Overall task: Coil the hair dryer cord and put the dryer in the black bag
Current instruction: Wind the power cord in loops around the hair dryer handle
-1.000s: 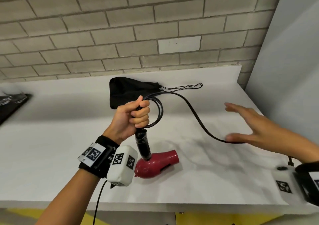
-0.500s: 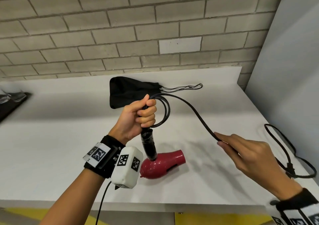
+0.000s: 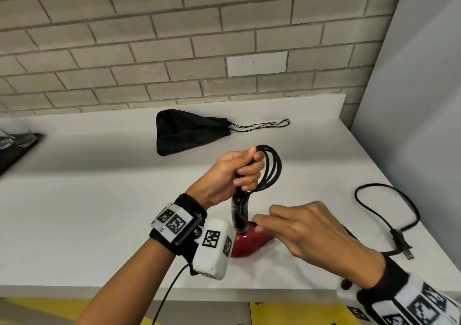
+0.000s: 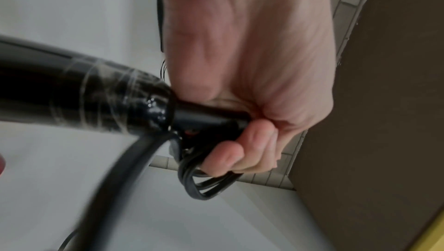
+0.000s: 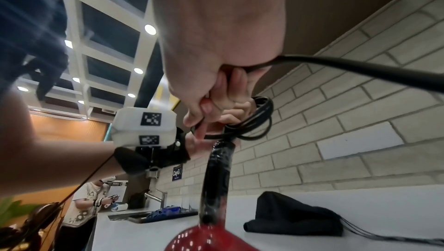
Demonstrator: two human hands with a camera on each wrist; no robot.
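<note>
A red hair dryer (image 3: pixel 245 243) with a black handle (image 3: pixel 238 215) stands nose-down on the white counter (image 3: pixel 87 212). My left hand (image 3: pixel 232 175) grips the top of the handle together with several loops of black cord (image 3: pixel 273 170). My right hand (image 3: pixel 299 227) pinches the cord just beside the handle, below the left hand. The rest of the cord (image 3: pixel 389 207) trails over the counter to the plug (image 3: pixel 401 243) at the right. The black drawstring bag (image 3: pixel 187 131) lies flat behind the hands. In the left wrist view the fingers (image 4: pixel 240 152) curl round the handle (image 4: pixel 96 95) and loops.
A brick wall (image 3: pixel 174 38) runs behind the counter and a grey panel (image 3: pixel 411 100) closes the right side. A dark tray (image 3: pixel 15 147) sits at the far left. The bag's drawstrings (image 3: pixel 262 124) stretch to the right. The right wrist view shows another person (image 5: pixel 84 204) and a sink far off.
My right hand has swung in from the right, carrying the cord down beside the dryer handle. One more loop lies in my left hand. The slack cord has shortened.
</note>
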